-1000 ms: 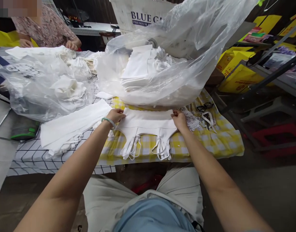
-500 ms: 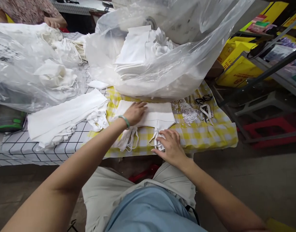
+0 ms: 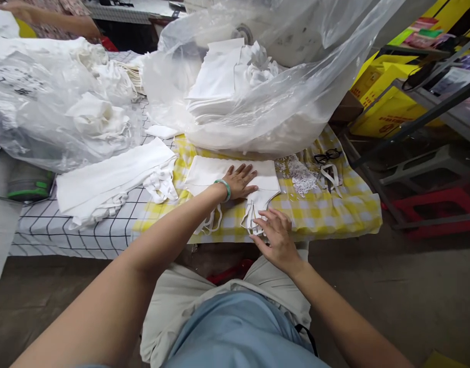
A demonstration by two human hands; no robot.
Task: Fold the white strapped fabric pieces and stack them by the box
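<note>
A white cloth bag (image 3: 208,171) with strap handles lies flat on the yellow checked cloth, its handles toward me. My left hand (image 3: 240,181), with a green bangle at the wrist, rests on it, fingers spread and palm down. Beside the right-hand strap loops (image 3: 252,213) is my right hand (image 3: 275,235), fingers apart and curved; its fingertips are at the straps, and I cannot tell whether they touch. Whether more bags lie under the top one is hard to see.
A clear plastic sack (image 3: 265,133) of folded white bags stands behind. Left lie a white bag pile (image 3: 112,179) and another plastic sack (image 3: 36,117). White thread scraps (image 3: 304,179) and black scissors (image 3: 327,155) are at right, near a metal rack (image 3: 415,122). Another person's arm (image 3: 59,23) is far left.
My left hand has slid right across the bag and its fingers have spread. My right hand stays near the straps. The other person's arm has moved, and the view has shifted slightly.
</note>
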